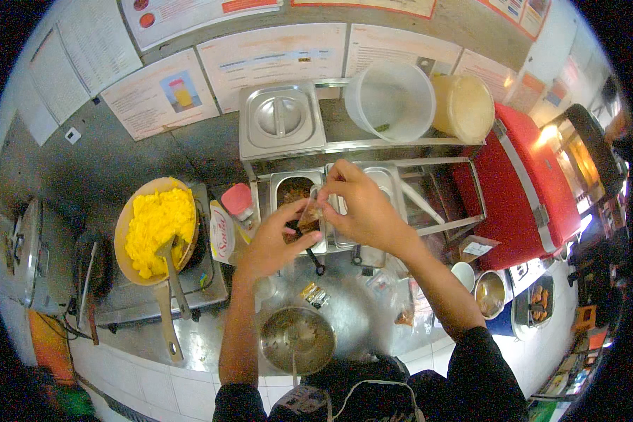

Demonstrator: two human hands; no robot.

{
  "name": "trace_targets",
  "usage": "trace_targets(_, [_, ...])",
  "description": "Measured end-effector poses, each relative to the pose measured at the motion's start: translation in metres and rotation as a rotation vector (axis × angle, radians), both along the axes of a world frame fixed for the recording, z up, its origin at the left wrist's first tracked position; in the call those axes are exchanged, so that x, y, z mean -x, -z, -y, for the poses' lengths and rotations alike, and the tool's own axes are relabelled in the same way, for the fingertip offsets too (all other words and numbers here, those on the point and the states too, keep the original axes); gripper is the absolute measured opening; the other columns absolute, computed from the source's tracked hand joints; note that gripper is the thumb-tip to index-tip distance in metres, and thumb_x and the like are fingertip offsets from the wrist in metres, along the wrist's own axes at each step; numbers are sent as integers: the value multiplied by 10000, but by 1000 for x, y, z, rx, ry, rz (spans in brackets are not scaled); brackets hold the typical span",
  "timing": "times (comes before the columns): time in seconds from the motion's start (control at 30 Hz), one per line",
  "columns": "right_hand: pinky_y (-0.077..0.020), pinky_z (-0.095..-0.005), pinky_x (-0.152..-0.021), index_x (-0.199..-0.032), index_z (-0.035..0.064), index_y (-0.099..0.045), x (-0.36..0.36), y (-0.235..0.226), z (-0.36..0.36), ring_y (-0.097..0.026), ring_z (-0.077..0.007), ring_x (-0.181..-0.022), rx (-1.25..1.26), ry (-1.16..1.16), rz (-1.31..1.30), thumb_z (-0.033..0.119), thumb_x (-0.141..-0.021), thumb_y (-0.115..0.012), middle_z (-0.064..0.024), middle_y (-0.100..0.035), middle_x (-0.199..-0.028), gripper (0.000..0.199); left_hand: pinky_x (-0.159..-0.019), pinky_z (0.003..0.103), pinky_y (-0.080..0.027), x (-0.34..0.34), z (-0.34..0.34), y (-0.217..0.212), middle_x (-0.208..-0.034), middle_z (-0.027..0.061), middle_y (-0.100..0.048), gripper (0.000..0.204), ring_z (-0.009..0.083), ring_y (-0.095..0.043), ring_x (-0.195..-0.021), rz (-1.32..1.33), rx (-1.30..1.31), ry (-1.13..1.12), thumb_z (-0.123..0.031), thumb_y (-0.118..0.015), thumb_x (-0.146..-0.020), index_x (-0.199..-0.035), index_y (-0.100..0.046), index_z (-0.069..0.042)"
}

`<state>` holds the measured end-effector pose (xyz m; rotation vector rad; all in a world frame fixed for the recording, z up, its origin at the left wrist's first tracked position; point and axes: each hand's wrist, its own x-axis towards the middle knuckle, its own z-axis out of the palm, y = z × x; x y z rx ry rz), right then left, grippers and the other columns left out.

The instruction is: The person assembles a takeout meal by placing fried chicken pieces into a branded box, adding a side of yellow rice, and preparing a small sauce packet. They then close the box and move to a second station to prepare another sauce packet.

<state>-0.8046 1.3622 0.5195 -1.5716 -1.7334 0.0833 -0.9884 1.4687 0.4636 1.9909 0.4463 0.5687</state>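
Note:
Over the steel food pan (278, 184) of dark brown crumbly food, both my hands are raised close together. Between them is a small clear plastic bag (312, 211), with something brown showing at its lower part. My left hand (278, 238) is closed round the bag's left side. The fingers of my right hand (359, 202) pinch its upper right edge. A black-handled spoon (319, 261) sticks out of the pan toward me, below my left hand; its bowl end is hidden. Beside the pan, a steel lid (381, 181) is partly covered by my right hand.
At left a pan (125, 260) of yellow mash with a spatula (170, 271) stands on a stove. A steel bowl (274, 352) sits near me. A clear bucket (390, 98) and lidded pan (281, 123) are on the shelf; a red box (524, 183) stands right.

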Motion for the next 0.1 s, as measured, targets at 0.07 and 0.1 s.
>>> trace_targets(0.07, [-492,-419,-821,-889,21,-676,3,-12,6,-589,-312,-930,26,16,-24,88,-800,-723,-141,-556,-967,121,-873,270,-532,-7,12,6,-1295,82,-619,552,160,-619,-1131,23,243,18,-166,-689,-948,-1444,-474,-61])
trace_targets(0.1, [-491,-420,-824,-891,24,-682,4,-20,9,-592,-307,-935,32,23,-35,88,-811,-719,-140,-560,-970,109,-981,359,-519,-11,10,6,-1332,91,-610,622,255,-614,-1182,7,408,19,-237,-733,-921,-1461,-464,-86])
